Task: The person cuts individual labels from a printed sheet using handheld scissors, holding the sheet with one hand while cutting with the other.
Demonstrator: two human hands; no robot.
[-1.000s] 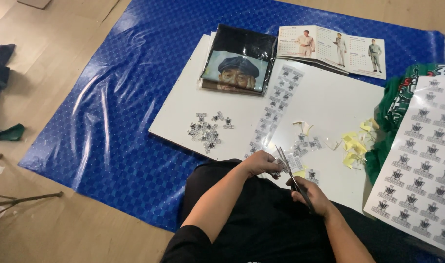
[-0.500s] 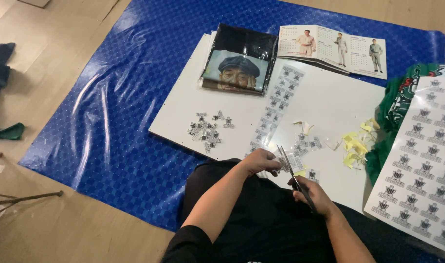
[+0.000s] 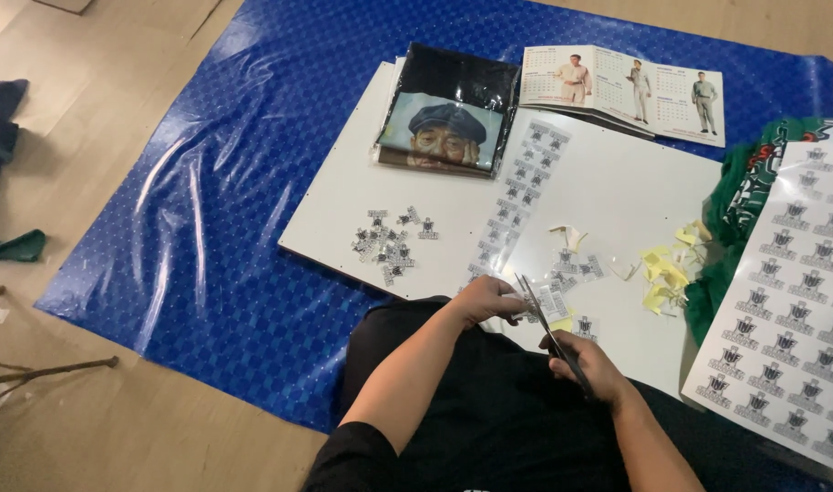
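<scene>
My right hand point(image 3: 591, 366) grips a pair of scissors point(image 3: 542, 319) whose blades point up and left. My left hand point(image 3: 485, 297) pinches a small strip of printed stickers point(image 3: 546, 301) right at the blades. Both hands work over the near edge of a white board point(image 3: 617, 191) that lies on a blue tarp point(image 3: 216, 210). A long strip of the same stickers point(image 3: 518, 193) runs down the board's middle. A pile of cut-out stickers point(image 3: 391, 240) lies to the left. Yellow backing scraps point(image 3: 664, 266) sit to the right.
A plastic-wrapped black shirt with a portrait print point(image 3: 448, 114) and an open calendar booklet point(image 3: 630, 91) lie at the board's far edge. A large sticker sheet point(image 3: 790, 301) rests over green fabric point(image 3: 740, 196) at the right. Dark cloth point(image 3: 2, 137) and sticks point(image 3: 43, 372) lie on the wooden floor at the left.
</scene>
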